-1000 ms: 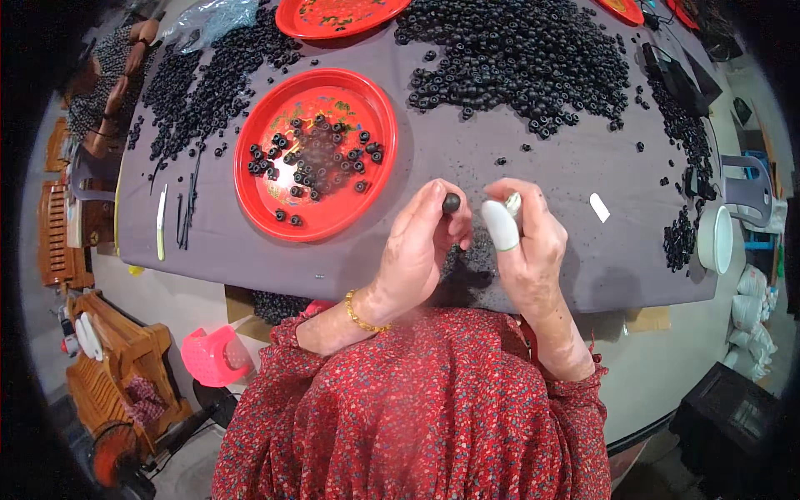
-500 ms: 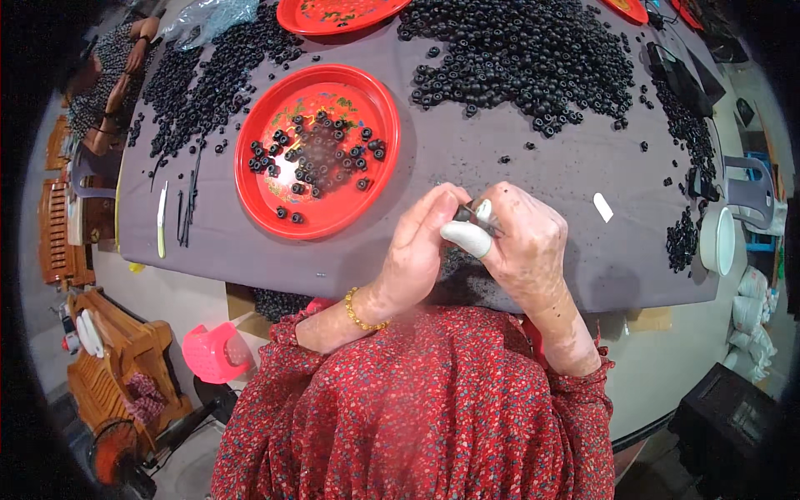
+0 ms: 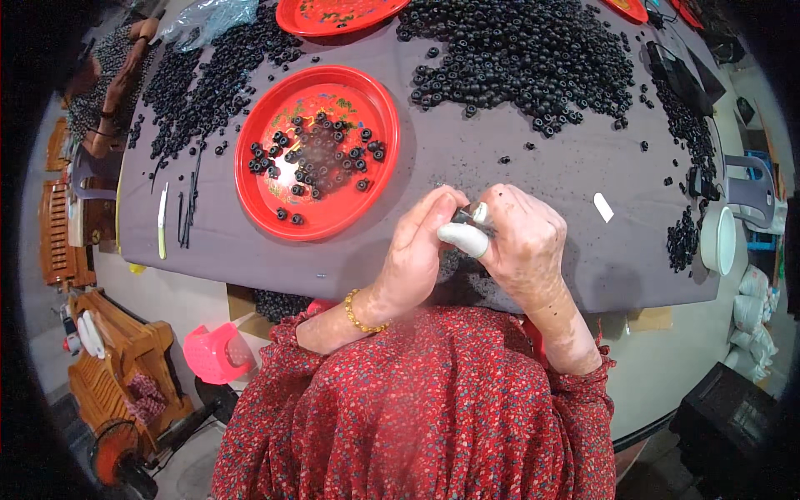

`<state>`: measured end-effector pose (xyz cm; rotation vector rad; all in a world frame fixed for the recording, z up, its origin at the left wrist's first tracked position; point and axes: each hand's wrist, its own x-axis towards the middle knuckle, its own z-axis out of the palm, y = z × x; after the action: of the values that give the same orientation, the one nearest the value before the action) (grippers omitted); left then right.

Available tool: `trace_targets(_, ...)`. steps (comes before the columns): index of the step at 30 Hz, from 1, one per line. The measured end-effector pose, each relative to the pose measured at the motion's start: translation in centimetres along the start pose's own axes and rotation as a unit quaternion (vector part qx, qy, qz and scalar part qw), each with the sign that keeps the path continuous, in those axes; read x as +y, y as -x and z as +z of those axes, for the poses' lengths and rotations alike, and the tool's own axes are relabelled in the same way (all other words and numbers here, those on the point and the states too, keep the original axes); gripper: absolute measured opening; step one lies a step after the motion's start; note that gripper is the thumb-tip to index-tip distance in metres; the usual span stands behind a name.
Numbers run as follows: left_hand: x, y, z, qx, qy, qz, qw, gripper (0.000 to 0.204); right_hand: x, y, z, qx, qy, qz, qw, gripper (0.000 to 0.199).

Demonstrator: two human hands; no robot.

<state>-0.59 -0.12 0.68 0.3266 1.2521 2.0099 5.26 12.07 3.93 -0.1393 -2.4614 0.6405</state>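
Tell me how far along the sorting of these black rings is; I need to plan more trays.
Early, it seems. Done: a few dozen black rings lie in the red tray. In hand: the left hand and right hand meet over one small dark piece, a white-covered finger across it. Left: a far larger heap and a second pile on the grey table.

One head-worn fisheye looks steeply down, close over the grey table (image 3: 500, 167).

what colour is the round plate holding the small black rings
Red, with a faint multicoloured print at its centre; the plate shows clearly in the head view.
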Motion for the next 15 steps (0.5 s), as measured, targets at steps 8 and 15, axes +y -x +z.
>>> trace_targets(8, 0.1, 0.66, 0.98, 0.008, 0.011, 0.042, 0.999, 0.028, 0.64, 0.34, 0.12, -0.003, 0.045, -0.03, 0.999, 0.03)
trace_targets(15, -0.56, 0.88, 0.2, 0.006, 0.001, 0.056, 0.998, 0.025, 0.81, 0.47, 0.36, 0.007, -0.009, -0.06, 0.998, 0.031)
